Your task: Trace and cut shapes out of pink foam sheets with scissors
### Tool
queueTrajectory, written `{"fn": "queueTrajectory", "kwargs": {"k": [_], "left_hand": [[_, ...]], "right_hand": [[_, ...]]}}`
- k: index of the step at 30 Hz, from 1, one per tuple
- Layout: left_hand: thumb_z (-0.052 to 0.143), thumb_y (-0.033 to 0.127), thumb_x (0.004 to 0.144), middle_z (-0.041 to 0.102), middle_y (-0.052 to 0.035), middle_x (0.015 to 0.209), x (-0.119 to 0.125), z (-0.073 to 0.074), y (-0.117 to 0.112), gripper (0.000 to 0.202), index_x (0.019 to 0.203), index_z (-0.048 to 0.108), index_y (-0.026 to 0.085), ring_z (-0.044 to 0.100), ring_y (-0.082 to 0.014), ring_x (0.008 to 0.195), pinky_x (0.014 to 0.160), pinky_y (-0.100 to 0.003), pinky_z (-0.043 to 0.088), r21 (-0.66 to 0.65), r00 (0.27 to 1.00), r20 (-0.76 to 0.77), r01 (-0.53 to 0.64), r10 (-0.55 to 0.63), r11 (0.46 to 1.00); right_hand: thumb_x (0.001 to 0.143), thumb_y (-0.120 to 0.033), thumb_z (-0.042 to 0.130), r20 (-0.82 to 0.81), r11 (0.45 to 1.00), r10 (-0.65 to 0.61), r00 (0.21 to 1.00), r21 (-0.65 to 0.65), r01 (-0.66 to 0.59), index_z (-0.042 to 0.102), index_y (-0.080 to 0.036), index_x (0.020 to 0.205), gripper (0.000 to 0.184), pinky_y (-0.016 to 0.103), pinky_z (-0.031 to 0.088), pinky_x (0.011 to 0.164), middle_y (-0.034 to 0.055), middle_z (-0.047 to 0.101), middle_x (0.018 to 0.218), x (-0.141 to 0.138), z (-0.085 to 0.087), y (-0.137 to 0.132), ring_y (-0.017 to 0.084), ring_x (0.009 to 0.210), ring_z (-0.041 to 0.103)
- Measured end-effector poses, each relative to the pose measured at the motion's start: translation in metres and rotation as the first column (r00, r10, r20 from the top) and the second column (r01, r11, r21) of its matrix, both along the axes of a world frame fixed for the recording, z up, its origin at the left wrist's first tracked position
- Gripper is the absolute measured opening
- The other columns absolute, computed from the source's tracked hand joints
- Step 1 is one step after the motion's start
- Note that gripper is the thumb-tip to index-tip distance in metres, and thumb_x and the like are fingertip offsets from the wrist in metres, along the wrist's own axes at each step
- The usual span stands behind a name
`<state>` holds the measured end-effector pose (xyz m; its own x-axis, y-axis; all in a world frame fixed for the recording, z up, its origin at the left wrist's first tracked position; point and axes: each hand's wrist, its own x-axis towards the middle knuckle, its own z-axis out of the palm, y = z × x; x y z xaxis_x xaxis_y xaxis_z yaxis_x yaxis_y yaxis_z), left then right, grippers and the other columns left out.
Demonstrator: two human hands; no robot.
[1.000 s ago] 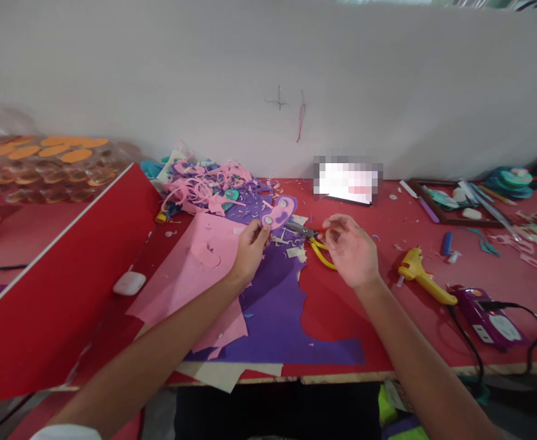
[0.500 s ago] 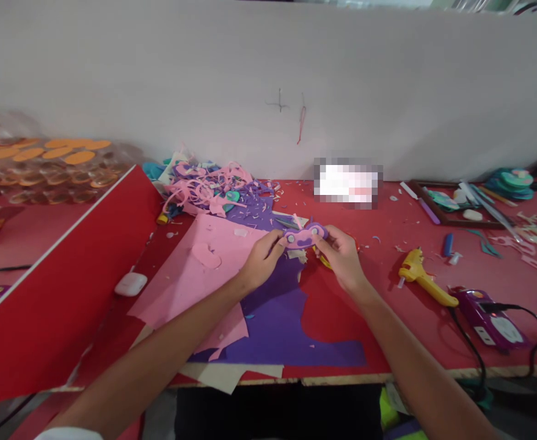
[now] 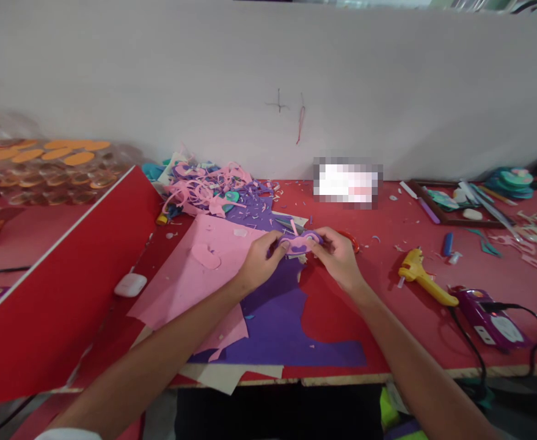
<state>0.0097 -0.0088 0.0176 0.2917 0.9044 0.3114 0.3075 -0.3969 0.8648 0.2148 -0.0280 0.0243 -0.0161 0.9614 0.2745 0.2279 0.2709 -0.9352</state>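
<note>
A small pink and purple foam cutout (image 3: pixel 299 249), shaped like a little mask, is held up between my two hands above the table's middle. My left hand (image 3: pixel 263 260) pinches its left end, thumb on the front. At the other end, my right hand (image 3: pixel 340 256) grips it with thumb and fingers. The fingertips behind the piece are hidden. Beneath my hands lie a purple foam sheet (image 3: pixel 272 305) and, overlapping it on the left, a pink foam sheet (image 3: pixel 195 281). Scissors with a red handle (image 3: pixel 353 240) lie partly hidden behind my right hand.
Foam scraps (image 3: pixel 213 186) pile up at the back left. A red board (image 3: pixel 80 275) slants along the left, near a white case (image 3: pixel 131 285). To the right are a yellow glue gun (image 3: pixel 426 278), a purple power strip (image 3: pixel 492 318) with cords, and a framed tray (image 3: pixel 456 220).
The foam cutout has dropped slightly and tilted, and my thumbs now cover more of its front. Both hands have shifted a little; the red scissor handle shows more.
</note>
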Motion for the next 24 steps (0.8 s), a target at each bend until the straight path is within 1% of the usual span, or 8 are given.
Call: {"fn": "queueTrajectory", "kwargs": {"k": [6, 10, 12, 14, 17, 19, 21, 24], "left_hand": [[0.055, 0.039, 0.097, 0.052, 0.0019, 0.071, -0.0001, 0.0025, -0.0021, 0.026, 0.081, 0.057, 0.019, 0.048, -0.0138, 0.067, 0.064, -0.026, 0.035, 0.033, 1.0, -0.022, -0.001, 0.001, 0.999], [0.055, 0.039, 0.096, 0.057, 0.0012, 0.073, -0.0008, 0.0005, -0.0011, 0.025, 0.082, 0.059, 0.019, 0.051, -0.0144, 0.07, 0.066, -0.026, 0.039, 0.003, 1.0, -0.019, 0.022, -0.022, 1.0], [0.054, 0.041, 0.097, 0.063, -0.0008, 0.081, -0.0008, -0.0007, -0.0003, 0.025, 0.089, 0.063, 0.019, 0.056, -0.0155, 0.076, 0.071, -0.026, 0.042, -0.008, 0.999, -0.007, 0.048, -0.048, 0.999], [0.054, 0.041, 0.098, 0.069, -0.0034, 0.094, -0.0003, -0.0011, 0.0003, 0.025, 0.101, 0.065, 0.019, 0.06, -0.0169, 0.085, 0.077, -0.027, 0.045, -0.015, 0.997, 0.009, 0.072, -0.072, 0.997], [0.057, 0.038, 0.096, 0.071, -0.0058, 0.107, 0.0006, -0.0003, 0.0008, 0.026, 0.111, 0.065, 0.019, 0.063, -0.0186, 0.095, 0.084, -0.029, 0.047, -0.017, 0.997, 0.023, 0.077, -0.077, 0.997], [0.059, 0.038, 0.095, 0.071, -0.0056, 0.105, 0.0009, -0.0002, 0.0012, 0.025, 0.11, 0.066, 0.019, 0.063, -0.0187, 0.094, 0.083, -0.029, 0.047, -0.006, 0.998, 0.003, 0.061, -0.061, 0.998], [0.06, 0.039, 0.094, 0.069, -0.0041, 0.097, 0.0008, -0.0009, 0.0019, 0.024, 0.105, 0.066, 0.018, 0.061, -0.0171, 0.086, 0.077, -0.028, 0.046, 0.009, 0.999, -0.031, 0.032, -0.032, 0.999], [0.061, 0.037, 0.094, 0.063, -0.0009, 0.084, 0.0, -0.0027, 0.003, 0.019, 0.095, 0.065, 0.018, 0.055, -0.0141, 0.074, 0.067, -0.025, 0.042, 0.04, 0.999, -0.05, -0.011, 0.013, 0.999]], "right_hand": [[0.09, -0.044, 0.07, 0.029, 1.0, -0.006, 1.0, 0.019, 0.006, 0.07, -0.025, 0.09, 0.019, 0.032, 0.047, 0.07, 0.0012, 0.066, 0.082, 0.001, -0.0034, 0.0005, 0.019, 0.074, 0.059], [0.092, -0.044, 0.069, 0.045, 0.999, 0.005, 0.999, 0.042, -0.007, 0.07, -0.025, 0.091, 0.019, 0.032, 0.047, 0.07, 0.0014, 0.067, 0.083, 0.0019, -0.0034, 0.0014, 0.019, 0.075, 0.061], [0.093, -0.045, 0.068, 0.048, 0.999, 0.002, 0.999, 0.054, -0.005, 0.07, -0.025, 0.092, 0.02, 0.033, 0.048, 0.073, 0.0019, 0.068, 0.085, 0.0024, -0.003, 0.0017, 0.02, 0.078, 0.063], [0.092, -0.046, 0.068, 0.069, 0.998, -0.015, 0.998, 0.064, 0.011, 0.07, -0.024, 0.093, 0.021, 0.033, 0.049, 0.075, 0.0026, 0.07, 0.086, 0.0027, -0.0031, 0.0019, 0.02, 0.08, 0.064], [0.092, -0.047, 0.069, 0.104, 0.997, -0.031, 0.994, 0.073, 0.023, 0.071, -0.023, 0.094, 0.024, 0.033, 0.05, 0.075, 0.0039, 0.072, 0.088, 0.0023, -0.0044, 0.0022, 0.021, 0.082, 0.066], [0.091, -0.047, 0.069, 0.109, 0.997, -0.028, 0.994, 0.073, 0.02, 0.072, -0.022, 0.095, 0.025, 0.033, 0.05, 0.075, 0.0051, 0.073, 0.09, 0.0019, -0.0055, 0.0026, 0.022, 0.083, 0.067], [0.091, -0.048, 0.069, 0.108, 0.997, -0.027, 0.994, 0.071, 0.019, 0.072, -0.022, 0.095, 0.026, 0.033, 0.051, 0.075, 0.0058, 0.074, 0.091, 0.0014, -0.006, 0.0029, 0.022, 0.084, 0.067], [0.089, -0.051, 0.07, 0.11, 0.995, -0.05, 0.993, 0.089, 0.04, 0.072, -0.023, 0.092, 0.028, 0.033, 0.05, 0.075, 0.0058, 0.073, 0.09, 0.0002, -0.0046, 0.0027, 0.022, 0.083, 0.066]]}}
